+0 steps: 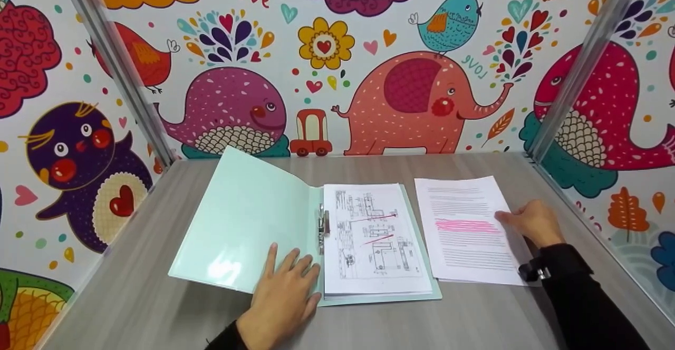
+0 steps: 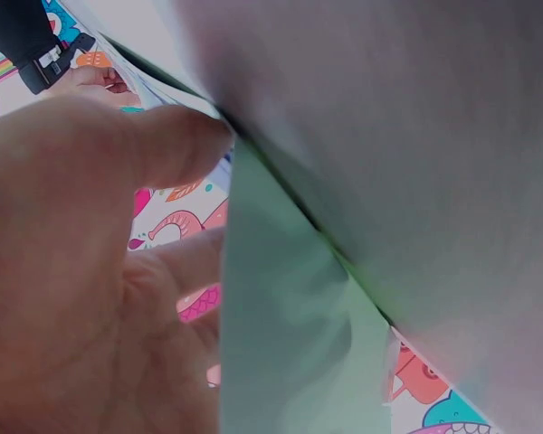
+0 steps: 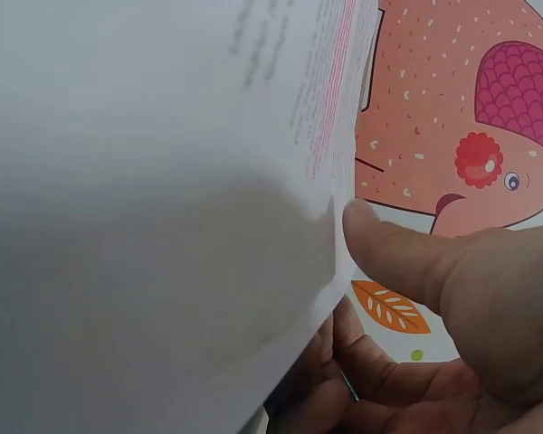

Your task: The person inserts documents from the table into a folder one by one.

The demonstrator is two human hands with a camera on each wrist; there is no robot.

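A pale green lever clip folder (image 1: 263,207) lies opened, its front cover raised at a slant to the left. Near the spine is a metal clip (image 1: 321,229), beside printed sheets with line drawings (image 1: 377,239) and red pen strokes. My left hand (image 1: 285,294) rests with spread fingers on the inside of the cover, low by the spine. To the folder's right are text sheets (image 1: 464,255) with a pink highlighted band. My right hand (image 1: 532,223) pinches their right edge, thumb on the edge and fingers partly hidden beneath in the right wrist view.
The grey wood-grain table (image 1: 369,329) runs back to a wall (image 1: 327,91) printed with cartoon animals. Side panels with metal corner posts (image 1: 559,102) stand left and right. A black device (image 1: 533,271) is strapped to the right wrist.
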